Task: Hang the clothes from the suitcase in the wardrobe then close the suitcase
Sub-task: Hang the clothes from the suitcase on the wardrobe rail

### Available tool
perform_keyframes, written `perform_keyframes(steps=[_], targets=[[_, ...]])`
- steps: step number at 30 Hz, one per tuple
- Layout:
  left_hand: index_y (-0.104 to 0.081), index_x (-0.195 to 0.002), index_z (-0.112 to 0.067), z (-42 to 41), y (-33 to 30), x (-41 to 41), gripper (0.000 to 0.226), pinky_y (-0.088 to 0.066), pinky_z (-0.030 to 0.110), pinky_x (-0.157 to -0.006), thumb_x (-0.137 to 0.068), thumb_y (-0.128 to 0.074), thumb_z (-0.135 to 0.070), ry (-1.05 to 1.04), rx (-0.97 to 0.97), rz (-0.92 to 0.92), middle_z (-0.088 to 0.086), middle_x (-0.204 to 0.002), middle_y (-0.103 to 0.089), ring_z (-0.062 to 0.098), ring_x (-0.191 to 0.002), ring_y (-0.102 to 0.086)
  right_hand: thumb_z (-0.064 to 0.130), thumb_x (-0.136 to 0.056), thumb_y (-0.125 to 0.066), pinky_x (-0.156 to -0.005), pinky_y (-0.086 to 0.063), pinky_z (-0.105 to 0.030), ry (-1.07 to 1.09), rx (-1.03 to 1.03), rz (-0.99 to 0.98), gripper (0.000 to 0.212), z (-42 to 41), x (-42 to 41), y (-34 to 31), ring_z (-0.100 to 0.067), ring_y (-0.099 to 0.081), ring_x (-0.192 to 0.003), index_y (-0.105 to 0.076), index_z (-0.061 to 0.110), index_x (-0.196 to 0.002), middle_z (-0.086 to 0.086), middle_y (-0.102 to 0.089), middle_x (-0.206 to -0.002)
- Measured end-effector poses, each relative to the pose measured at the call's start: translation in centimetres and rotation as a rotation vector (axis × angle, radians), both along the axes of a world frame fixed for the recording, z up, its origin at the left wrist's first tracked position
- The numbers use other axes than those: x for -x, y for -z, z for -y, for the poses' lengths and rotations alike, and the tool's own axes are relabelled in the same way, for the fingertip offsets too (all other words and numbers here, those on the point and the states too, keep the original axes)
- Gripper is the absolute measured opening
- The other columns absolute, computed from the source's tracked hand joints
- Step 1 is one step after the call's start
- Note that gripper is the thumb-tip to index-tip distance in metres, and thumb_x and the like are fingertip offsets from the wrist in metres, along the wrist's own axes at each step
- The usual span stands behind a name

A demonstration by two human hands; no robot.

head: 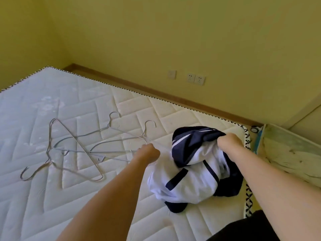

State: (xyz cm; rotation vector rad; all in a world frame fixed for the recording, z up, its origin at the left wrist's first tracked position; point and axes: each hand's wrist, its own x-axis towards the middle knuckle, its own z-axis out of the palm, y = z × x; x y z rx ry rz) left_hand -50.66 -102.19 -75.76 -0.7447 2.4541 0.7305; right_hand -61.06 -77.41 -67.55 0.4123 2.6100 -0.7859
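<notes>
Fingers of the left hand point(147, 153) curl tight round the end of a wire hanger point(121, 134), whose thin arm runs away up and to the left toward its hook. Fingers of the right hand point(229, 142) are bunched into the far, dark edge of a navy-and-white garment point(187, 173), gripping the cloth. That garment lies crumpled on the bare mattress point(86, 101), just right of the left hand and directly beneath the right forearm. The held hanger's near end almost touches the garment's white left side, so threading it in looks like a short sideways push to the right, with the right hand opening the fabric. More hangers point(69, 150) lie tangled to the left, crossing the held one; lifting it may drag them. Neither suitcase nor wardrobe is in view.
</notes>
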Motion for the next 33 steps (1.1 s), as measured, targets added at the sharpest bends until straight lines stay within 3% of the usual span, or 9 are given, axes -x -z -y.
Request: perform_keyframes(steps=[4,8,11,15,19,21,25,29,33], targets=[[-0.040,-0.136,-0.012,2.7,1.7,-0.5,0.051,-0.027,0.047,-0.110,-0.087,-0.038,-0.024,-0.130,0.214,0.020,0.014,-0.140,-0.042,0.035,-0.131,-0.036,0.015,-0.090,-0.046,-0.099,-0.039,-0.043,-0.412,-0.474,-0.175,0.056,-0.7,-0.1,1.9,-0.037,-0.039,-0.125,-0.034,0.020,-0.144,-0.016,-0.034,-0.141],[-0.041,-0.138,-0.011,2.8,4.2,0.4,0.050,-0.022,0.048,-0.111,-0.090,-0.036,-0.024,0.035,0.299,0.121,0.014,-0.139,-0.045,0.036,-0.131,-0.036,0.013,-0.082,-0.054,-0.118,-0.014,-0.045,-0.852,-0.582,-0.419,0.088,0.7,-0.5,2.8,-0.028,-0.008,-0.146,-0.007,0.028,-0.155,-0.004,-0.004,-0.158],[-0.056,-0.114,-0.015,2.5,4.5,0.9,0.031,-0.037,0.042,-0.093,-0.096,-0.034,-0.026,0.127,0.347,-0.091,0.011,-0.115,-0.063,0.030,-0.104,-0.053,0.025,-0.083,-0.052,-0.118,-0.013,-0.044,-1.102,-0.538,-0.407,0.086,2.0,-0.9,4.1,-0.024,-0.025,-0.142,-0.005,0.027,-0.156,-0.001,-0.030,-0.151],[-0.055,-0.075,-0.016,-1.8,0.9,2.0,0.036,-0.047,0.034,-0.065,-0.098,-0.037,-0.036,0.194,0.308,-0.587,0.003,-0.073,-0.062,0.027,-0.067,-0.057,0.036,-0.097,-0.039,-0.095,-0.039,-0.037,-0.984,-0.544,-0.221,0.050,3.3,-0.2,5.2,-0.028,-0.060,-0.108,-0.030,0.026,-0.146,-0.006,-0.066,-0.116],[-0.053,-0.075,-0.012,-8.1,-1.1,3.0,0.031,-0.045,0.042,-0.063,-0.097,-0.040,-0.030,0.580,-0.090,-0.674,0.007,-0.074,-0.057,0.027,-0.069,-0.051,0.026,-0.095,-0.045,-0.088,-0.045,-0.031,-0.616,-0.756,-0.043,0.030,0.5,2.8,5.1,-0.028,-0.057,-0.115,-0.060,0.023,-0.121,-0.006,-0.061,-0.124],[-0.056,-0.082,-0.009,-8.7,-0.9,4.1,0.027,-0.046,0.045,-0.070,-0.096,-0.040,-0.025,0.528,-0.171,-0.725,0.007,-0.081,-0.057,0.025,-0.074,-0.050,0.023,-0.094,-0.050,-0.091,-0.045,-0.032,-0.494,-0.901,0.122,0.031,-2.2,4.1,4.5,-0.025,-0.058,-0.114,-0.063,0.020,-0.122,-0.005,-0.062,-0.123],[-0.049,-0.129,-0.015,-5.1,1.2,7.9,0.040,-0.038,0.041,-0.103,-0.090,-0.045,-0.024,0.186,0.075,-0.463,0.007,-0.135,-0.049,0.028,-0.122,-0.044,0.017,-0.092,-0.050,-0.088,-0.047,-0.039,-0.384,-0.882,0.201,0.051,-7.3,5.3,3.4,-0.033,-0.054,-0.117,-0.037,0.013,-0.142,-0.014,-0.050,-0.133],[-0.029,-0.147,-0.016,-2.0,3.8,11.4,0.064,-0.021,0.045,-0.116,-0.087,-0.045,-0.027,0.234,0.189,-0.243,0.006,-0.152,-0.032,0.029,-0.141,-0.024,0.021,-0.084,-0.057,-0.112,-0.030,-0.050,-0.685,-0.583,0.028,0.082,-8.6,3.7,3.6,-0.036,-0.029,-0.137,-0.011,0.029,-0.152,-0.010,-0.020,-0.152],[-0.034,-0.143,-0.016,-2.4,4.4,14.6,0.058,-0.028,0.050,-0.111,-0.089,-0.043,-0.035,0.220,0.176,-0.167,0.013,-0.142,-0.046,0.036,-0.130,-0.039,0.044,-0.083,-0.057,-0.117,-0.020,-0.044,-0.830,-0.251,0.014,0.054,-6.5,3.1,4.9,-0.026,-0.033,-0.137,-0.047,0.029,-0.134,0.001,-0.038,-0.145]])
